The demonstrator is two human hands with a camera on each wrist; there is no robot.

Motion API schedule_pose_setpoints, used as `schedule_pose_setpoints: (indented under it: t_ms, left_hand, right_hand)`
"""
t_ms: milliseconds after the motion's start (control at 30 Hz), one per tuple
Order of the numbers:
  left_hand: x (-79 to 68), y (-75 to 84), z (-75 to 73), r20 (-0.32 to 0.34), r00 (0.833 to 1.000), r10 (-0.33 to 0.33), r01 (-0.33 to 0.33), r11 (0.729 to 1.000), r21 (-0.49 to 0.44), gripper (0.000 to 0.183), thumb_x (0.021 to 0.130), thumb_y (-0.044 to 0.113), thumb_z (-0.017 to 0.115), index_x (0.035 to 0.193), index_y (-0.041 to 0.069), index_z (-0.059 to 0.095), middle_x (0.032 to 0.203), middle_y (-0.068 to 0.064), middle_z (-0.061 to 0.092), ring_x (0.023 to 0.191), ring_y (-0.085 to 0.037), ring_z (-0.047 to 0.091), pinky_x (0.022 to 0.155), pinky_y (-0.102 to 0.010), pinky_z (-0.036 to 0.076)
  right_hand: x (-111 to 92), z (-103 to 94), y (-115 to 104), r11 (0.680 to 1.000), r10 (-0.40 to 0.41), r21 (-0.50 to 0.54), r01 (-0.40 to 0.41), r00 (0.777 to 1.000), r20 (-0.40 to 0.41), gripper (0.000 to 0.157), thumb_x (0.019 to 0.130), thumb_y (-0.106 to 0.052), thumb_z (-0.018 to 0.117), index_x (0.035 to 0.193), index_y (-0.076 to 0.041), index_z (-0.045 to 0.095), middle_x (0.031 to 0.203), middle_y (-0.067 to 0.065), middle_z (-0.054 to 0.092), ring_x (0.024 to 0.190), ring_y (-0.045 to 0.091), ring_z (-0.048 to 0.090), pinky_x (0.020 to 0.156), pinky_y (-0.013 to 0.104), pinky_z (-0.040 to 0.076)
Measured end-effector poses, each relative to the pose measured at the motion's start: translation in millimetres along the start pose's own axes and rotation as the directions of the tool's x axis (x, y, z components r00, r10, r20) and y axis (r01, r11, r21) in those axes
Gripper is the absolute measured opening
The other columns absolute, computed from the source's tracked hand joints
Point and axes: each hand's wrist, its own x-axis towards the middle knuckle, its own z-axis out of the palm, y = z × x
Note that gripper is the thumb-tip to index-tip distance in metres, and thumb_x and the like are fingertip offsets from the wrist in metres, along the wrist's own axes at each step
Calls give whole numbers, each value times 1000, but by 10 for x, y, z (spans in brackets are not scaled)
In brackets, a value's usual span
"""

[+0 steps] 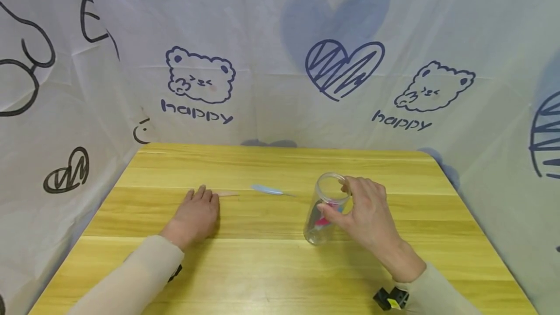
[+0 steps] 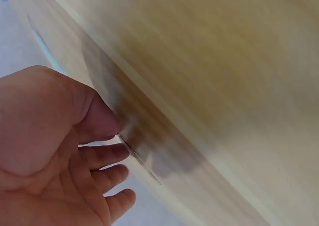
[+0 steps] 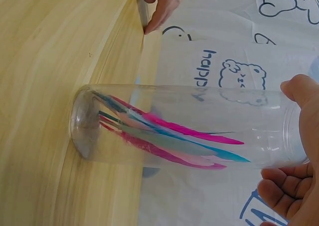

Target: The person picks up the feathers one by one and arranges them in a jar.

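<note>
My right hand (image 1: 372, 215) holds a clear plastic jar (image 3: 179, 99) near its open rim, thumb on one side and fingers on the other. The jar stands slightly tilted on the table. Inside it, seen in the right wrist view, lie several feathers (image 3: 199, 131) in magenta, blue, grey-green and pale pink. At the left, my left hand (image 1: 197, 215) pinches a pale pink feather (image 1: 228, 194) at the table surface. In the left wrist view this feather (image 2: 144, 165) shows edge-on as a thin line by the thumb and fingertips. Part of it is hidden by the hand.
A light blue feather (image 1: 268, 189) lies on the wooden table (image 1: 262, 276) between the two hands, its quill pointing right. White cloth (image 1: 262, 77) with bear and heart drawings hangs behind the table and at both sides.
</note>
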Motion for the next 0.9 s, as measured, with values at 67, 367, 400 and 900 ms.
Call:
schedule_pose_setpoints:
  t_ms: [67, 367, 400, 900]
  left_hand:
    - [-3, 21, -9, -3, 1000, 7, -7, 1000, -1, 50, 110, 14, 48, 153, -12, 43, 157, -33, 44, 149, -51, 40, 120, -66, 31]
    - [32, 169, -59, -96, 995, 4, -3, 1000, 14, 41, 103, 11, 58, 137, -12, 57, 122, -24, 64, 114, -42, 60, 94, -62, 52]
    - [47, 160, -73, -123, 992, 1, 1, 1000, 14, 39, 102, 11, 60, 135, -11, 59, 121, -23, 65, 113, -41, 61, 93, -61, 52]
    - [322, -183, -56, -404, 912, 75, -96, 995, -32, 31, 95, 23, 81, 120, 7, 71, 112, -9, 67, 105, -32, 57, 94, -54, 49]
  right_hand:
    - [-4, -2, 0, 1000, 6, -1, -6, 1000, 4, 61, 78, -48, 90, 114, -7, 64, 98, 8, 67, 95, 30, 63, 93, 53, 39]
    - [-9, 7, 10, 1000, -5, -8, 5, 1000, -6, 60, 78, -48, 90, 113, -7, 64, 98, 8, 67, 94, 30, 63, 92, 54, 39]
    - [-8, 8, 11, 1000, -7, -8, 7, 1000, -8, 59, 78, -47, 91, 113, -7, 64, 98, 8, 67, 94, 30, 63, 92, 54, 39]
    - [-11, 20, 18, 1000, -18, -17, 18, 1000, -18, 58, 78, -45, 90, 114, -6, 65, 97, 6, 67, 94, 29, 64, 90, 53, 40]
